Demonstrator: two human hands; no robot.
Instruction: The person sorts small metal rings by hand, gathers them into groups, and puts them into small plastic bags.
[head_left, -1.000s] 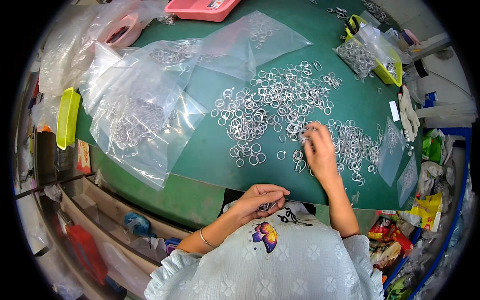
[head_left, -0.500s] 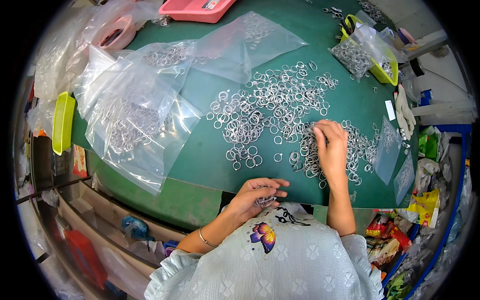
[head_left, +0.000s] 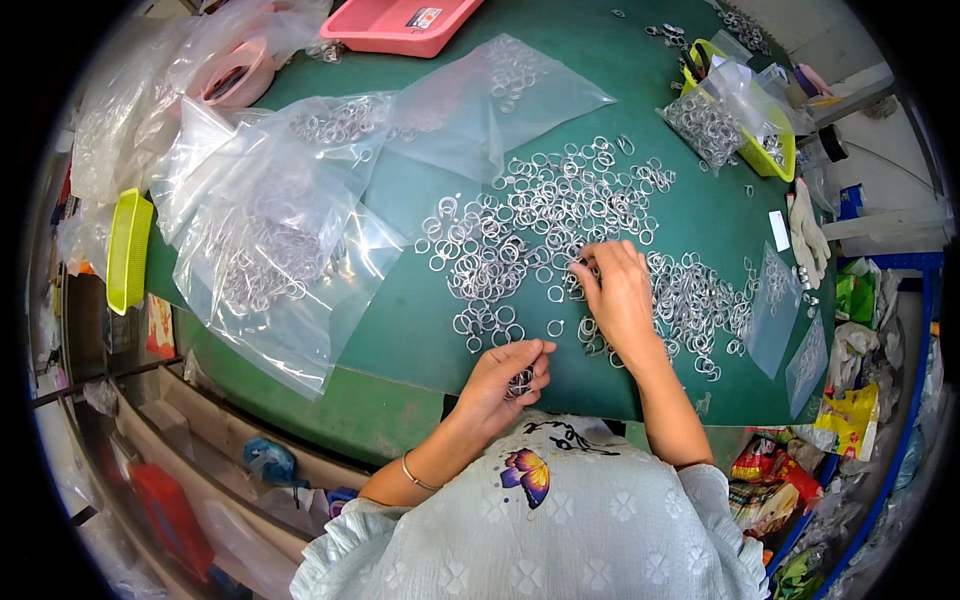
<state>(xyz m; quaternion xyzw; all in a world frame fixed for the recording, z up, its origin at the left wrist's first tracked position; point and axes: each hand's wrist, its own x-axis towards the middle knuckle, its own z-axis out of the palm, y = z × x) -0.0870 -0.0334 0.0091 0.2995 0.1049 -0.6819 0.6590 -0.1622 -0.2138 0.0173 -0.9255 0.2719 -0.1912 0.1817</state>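
Note:
Many small silver metal rings [head_left: 570,195], each with a little tab, lie in a loose heap on the green table. My left hand [head_left: 505,382] is closed around a small bunch of metal rings [head_left: 519,382] near the table's front edge. Among the heaped rings, my right hand [head_left: 620,295] has its fingers bent toward the thumb, pinching at rings partly hidden under the fingertips. A denser pile of rings [head_left: 695,300] lies just right of this hand. One single ring [head_left: 555,328] rests apart, between my two hands.
Clear plastic bags [head_left: 265,250] holding rings cover the left of the table [head_left: 390,340]. A pink tray [head_left: 400,28] stands at the back, a yellow-green basket [head_left: 765,150] with a filled bag at back right. Gloves [head_left: 806,230] and small bags [head_left: 772,305] lie along the right edge.
My right hand has moved left across the heap of rings. My left hand has risen slightly and its fingers have closed more tightly around its rings.

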